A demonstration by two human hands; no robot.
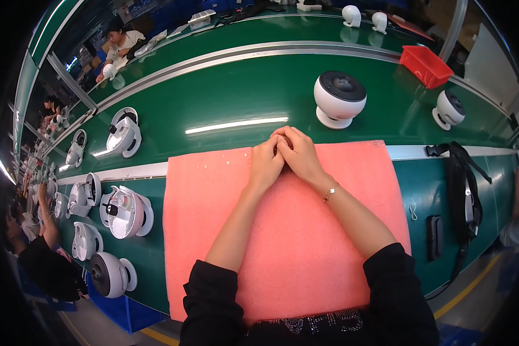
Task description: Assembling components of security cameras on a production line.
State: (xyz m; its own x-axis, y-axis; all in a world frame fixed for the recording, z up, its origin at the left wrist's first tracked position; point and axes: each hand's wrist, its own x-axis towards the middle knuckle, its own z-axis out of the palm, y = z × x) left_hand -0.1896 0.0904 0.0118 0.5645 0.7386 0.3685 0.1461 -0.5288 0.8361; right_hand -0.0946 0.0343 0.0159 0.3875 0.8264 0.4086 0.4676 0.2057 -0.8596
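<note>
Left hand and right hand pressed together, fingers interlaced, clamped on nothing visible, resting at the far edge of a pink foam mat. Mat soft, coarse-textured, rectangular, spread over the near strip of the green worktop, with a scatter of tiny pale specks near its far left corner. Bare mat on both sides of the forearms. Just beyond the hands, past a silver rail, a glossy green conveyor belt carrying a round white unit with a dark top, close to the fingertips. Further right, a similar white unit and a red plastic bin. Left of the mat, several open white housings, near but apart. Right of the mat, a black strap and a small black rectangular piece.
</note>
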